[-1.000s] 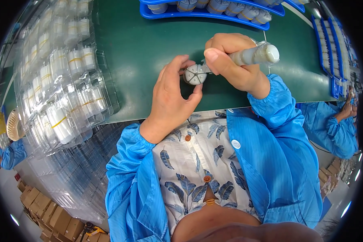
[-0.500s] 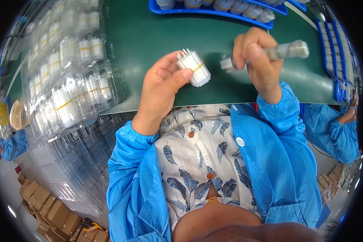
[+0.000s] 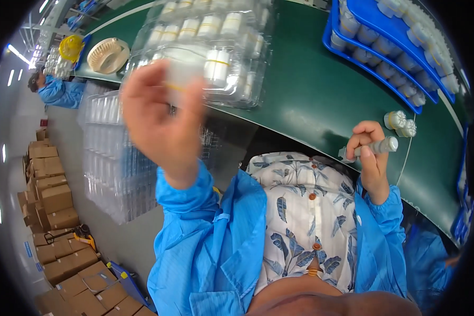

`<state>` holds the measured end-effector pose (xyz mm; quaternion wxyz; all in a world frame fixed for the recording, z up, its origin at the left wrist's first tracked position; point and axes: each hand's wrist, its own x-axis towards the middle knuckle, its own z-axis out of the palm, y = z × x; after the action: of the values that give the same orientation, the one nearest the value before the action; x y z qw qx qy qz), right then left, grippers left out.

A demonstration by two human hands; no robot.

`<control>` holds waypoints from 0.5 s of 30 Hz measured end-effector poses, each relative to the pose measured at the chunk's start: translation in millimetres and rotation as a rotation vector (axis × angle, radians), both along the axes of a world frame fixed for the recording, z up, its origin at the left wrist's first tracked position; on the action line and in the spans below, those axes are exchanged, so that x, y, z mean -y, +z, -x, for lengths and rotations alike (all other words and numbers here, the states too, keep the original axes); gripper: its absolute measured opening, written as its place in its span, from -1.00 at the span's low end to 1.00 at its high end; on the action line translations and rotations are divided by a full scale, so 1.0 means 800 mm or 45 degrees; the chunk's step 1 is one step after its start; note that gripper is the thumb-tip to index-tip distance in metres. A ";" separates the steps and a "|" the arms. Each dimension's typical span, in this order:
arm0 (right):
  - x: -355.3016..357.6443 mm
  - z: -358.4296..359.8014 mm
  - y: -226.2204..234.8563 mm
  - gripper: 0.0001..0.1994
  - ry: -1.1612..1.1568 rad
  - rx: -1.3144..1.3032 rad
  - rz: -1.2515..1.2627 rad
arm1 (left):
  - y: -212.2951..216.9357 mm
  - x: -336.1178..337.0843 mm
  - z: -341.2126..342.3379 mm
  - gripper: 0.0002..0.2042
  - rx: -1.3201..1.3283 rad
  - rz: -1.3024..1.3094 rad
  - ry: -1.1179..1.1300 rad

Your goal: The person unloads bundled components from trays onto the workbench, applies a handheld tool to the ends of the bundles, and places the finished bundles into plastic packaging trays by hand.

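Observation:
My left hand [image 3: 166, 118], smeared by motion, is raised over the near edge of the stacked clear plastic trays [image 3: 255, 100]. Between its thumb and fingers is a blurred white bundle [image 3: 184, 68] with a yellow rubber band. In the trays stand several white banded bundles [image 3: 216, 67] of the same kind. On the right, my right hand [image 3: 371, 158] is closed around a slim grey-white cylindrical piece [image 3: 376, 148] with a rounded end, close to the table's near edge. Two short whitish cylindrical pieces [image 3: 395, 120] lie on the green table just beyond that hand.
Stacked blue trays [image 3: 374, 66] full of whitish cylindrical pieces stand at the far right of the green table [image 3: 300, 79]. A cream basket-like object [image 3: 108, 55] sits at the far left. Empty clear trays [image 3: 116, 158] are piled below the table's edge, with cardboard boxes [image 3: 58, 189] beyond.
The view has turned left. My left hand has carried the white bundle from over the table to the clear trays. My right hand keeps the cylindrical piece, now lower and nearer the table's edge.

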<state>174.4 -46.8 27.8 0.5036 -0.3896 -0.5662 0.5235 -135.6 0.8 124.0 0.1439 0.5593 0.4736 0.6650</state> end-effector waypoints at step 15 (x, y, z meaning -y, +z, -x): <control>0.009 -0.015 0.028 -0.82 -0.335 0.689 -0.566 | -0.036 -0.008 -0.049 -0.87 -0.571 -0.362 0.084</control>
<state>186.0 -53.7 50.2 0.4710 -0.4646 -0.7236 0.1967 -96.6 7.2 95.5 -0.0664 0.6914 0.4135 0.5888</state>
